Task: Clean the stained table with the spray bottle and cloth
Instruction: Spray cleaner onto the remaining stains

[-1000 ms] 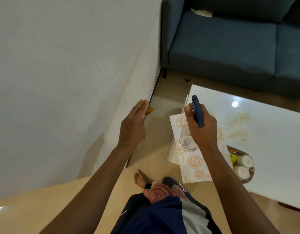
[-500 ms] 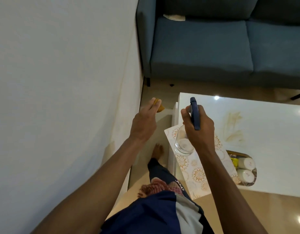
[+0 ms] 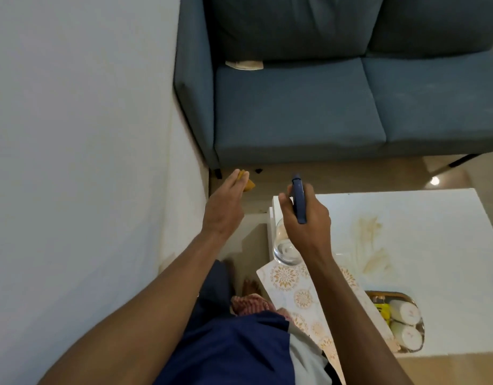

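Left hand (image 3: 224, 209) is out over the floor by the wall (image 3: 81, 134), fingers nearly straight, pinching a small folded yellow cloth (image 3: 246, 182) at their tips. Right hand (image 3: 306, 220) grips the bottle (image 3: 298, 200) by its dark blue spray head, its clear body hanging just above the table's (image 3: 434, 218) near-left corner. The white glossy top carries brownish smears (image 3: 371, 245) across its middle, open surface all around them. A patterned mat (image 3: 300, 295) overhangs the near edge. Near the right, a cut-out tray (image 3: 398, 320) holds two white rolls and something yellow.
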